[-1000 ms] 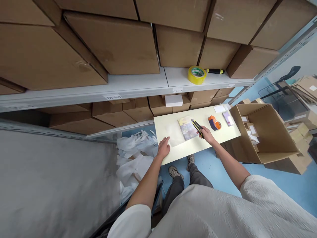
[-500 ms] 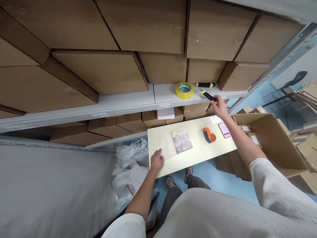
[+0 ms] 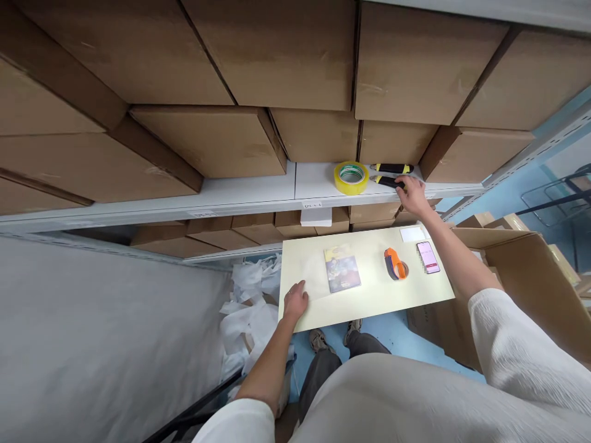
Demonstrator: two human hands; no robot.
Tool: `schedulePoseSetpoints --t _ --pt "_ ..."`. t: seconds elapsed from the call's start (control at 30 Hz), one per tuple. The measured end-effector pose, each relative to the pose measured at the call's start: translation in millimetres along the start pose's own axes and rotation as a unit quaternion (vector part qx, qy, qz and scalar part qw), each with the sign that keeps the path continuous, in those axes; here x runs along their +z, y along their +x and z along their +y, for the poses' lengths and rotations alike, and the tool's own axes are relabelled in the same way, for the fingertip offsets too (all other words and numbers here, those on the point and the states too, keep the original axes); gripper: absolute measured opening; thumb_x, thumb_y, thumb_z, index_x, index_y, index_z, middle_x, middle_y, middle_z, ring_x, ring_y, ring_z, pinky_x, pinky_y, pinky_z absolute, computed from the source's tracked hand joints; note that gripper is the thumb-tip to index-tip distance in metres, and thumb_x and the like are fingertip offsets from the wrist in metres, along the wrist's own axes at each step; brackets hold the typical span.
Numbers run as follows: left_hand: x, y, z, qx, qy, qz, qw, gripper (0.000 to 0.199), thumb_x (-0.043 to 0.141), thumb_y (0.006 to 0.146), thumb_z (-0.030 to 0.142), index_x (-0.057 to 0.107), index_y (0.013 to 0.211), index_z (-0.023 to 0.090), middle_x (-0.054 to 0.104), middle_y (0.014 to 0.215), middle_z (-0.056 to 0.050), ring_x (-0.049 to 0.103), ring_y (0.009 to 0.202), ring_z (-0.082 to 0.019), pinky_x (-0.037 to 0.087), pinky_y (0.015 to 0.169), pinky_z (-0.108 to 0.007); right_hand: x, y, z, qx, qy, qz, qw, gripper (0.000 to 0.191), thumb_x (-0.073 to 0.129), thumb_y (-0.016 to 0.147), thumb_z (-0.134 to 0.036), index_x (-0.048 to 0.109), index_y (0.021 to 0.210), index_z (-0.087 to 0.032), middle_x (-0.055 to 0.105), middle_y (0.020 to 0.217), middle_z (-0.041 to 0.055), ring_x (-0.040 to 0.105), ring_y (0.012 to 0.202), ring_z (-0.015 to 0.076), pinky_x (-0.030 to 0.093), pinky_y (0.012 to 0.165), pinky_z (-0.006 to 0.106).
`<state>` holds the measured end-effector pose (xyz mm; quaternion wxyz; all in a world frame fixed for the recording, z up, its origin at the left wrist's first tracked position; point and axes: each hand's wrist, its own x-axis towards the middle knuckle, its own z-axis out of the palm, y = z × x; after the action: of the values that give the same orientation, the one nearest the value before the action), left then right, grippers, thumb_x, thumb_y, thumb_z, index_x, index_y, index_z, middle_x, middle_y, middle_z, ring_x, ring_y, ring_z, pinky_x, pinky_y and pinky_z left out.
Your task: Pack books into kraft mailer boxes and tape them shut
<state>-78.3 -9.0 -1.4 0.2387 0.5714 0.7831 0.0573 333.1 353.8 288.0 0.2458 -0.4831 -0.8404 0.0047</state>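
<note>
My right hand (image 3: 412,195) is at the edge of the grey shelf, fingers closed on the rear of a black and yellow utility knife (image 3: 386,181). The knife lies low at the shelf surface. Just behind it rests a second utility knife (image 3: 393,168), and to its left a roll of yellow tape (image 3: 351,178). Fingers outstretched, my left hand (image 3: 296,300) lies on the left part of a cream tabletop (image 3: 369,307). It touches the edge of a translucent sheet or bag (image 3: 316,277), beside or around a colourful booklet (image 3: 342,271); which one I cannot tell.
An orange and blue tape dispenser (image 3: 396,264), a phone (image 3: 428,257) and a white card (image 3: 412,234) lie on the tabletop's right side. Cardboard boxes (image 3: 295,55) fill the shelves. White plastic scraps (image 3: 252,314) heap at left; an open carton (image 3: 530,277) stands at right.
My right hand has brought the utility knife down to the shelf beside the other one. My left hand stays at the sheet. The view has shifted slightly.
</note>
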Motion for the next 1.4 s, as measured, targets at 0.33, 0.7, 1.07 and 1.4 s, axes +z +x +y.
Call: schedulePoseSetpoints --t 0.33,0.7,1.07,1.4 --pt "-5.4 1 18 -0.002 0.017 0.015 1.000 0.055 0.045 0.102 0.029 0.056 0.155 0.017 0.065 0.152 -0.019 0.057 0.144 -0.035 0.041 0.123 -0.053 78 -123 -124 -0.128 0.103 -0.078 0.983 0.037 0.048 0.106 -0.024 0.068 0.138 -0.027 0.060 0.152 0.0153 0.053 0.139 0.0348 0.041 0.114 0.057" --pt "-11.2 22 26 0.087 0.005 0.047 0.995 0.065 0.042 0.104 0.031 0.042 0.167 0.013 0.045 0.170 -0.023 0.034 0.162 -0.040 0.022 0.134 -0.061 241 -216 -239 -0.046 0.082 -0.374 0.923 0.063 0.043 0.109 -0.033 0.045 0.169 -0.015 0.031 0.180 0.0179 0.023 0.169 0.0362 0.025 0.133 0.059" --pt "10.3 29 1 0.057 -0.044 0.069 0.995 0.098 0.041 0.107 0.065 0.008 0.177 0.005 0.009 0.185 -0.022 0.002 0.173 -0.036 -0.001 0.139 -0.061 281 -221 -246 -0.058 0.037 -0.348 0.935 0.070 0.036 0.112 -0.044 0.025 0.178 -0.023 0.019 0.185 0.0083 0.005 0.172 0.0355 0.001 0.137 0.065" --pt "1.8 1 -28 0.026 -0.034 0.065 0.997 0.088 0.039 0.109 0.061 0.014 0.179 0.015 0.014 0.186 -0.016 0.005 0.173 -0.038 -0.004 0.137 -0.069 277 -219 -245 -0.042 0.042 -0.359 0.931 0.070 0.037 0.111 -0.043 0.029 0.177 -0.021 0.016 0.185 0.0083 0.003 0.173 0.0353 0.001 0.138 0.065"
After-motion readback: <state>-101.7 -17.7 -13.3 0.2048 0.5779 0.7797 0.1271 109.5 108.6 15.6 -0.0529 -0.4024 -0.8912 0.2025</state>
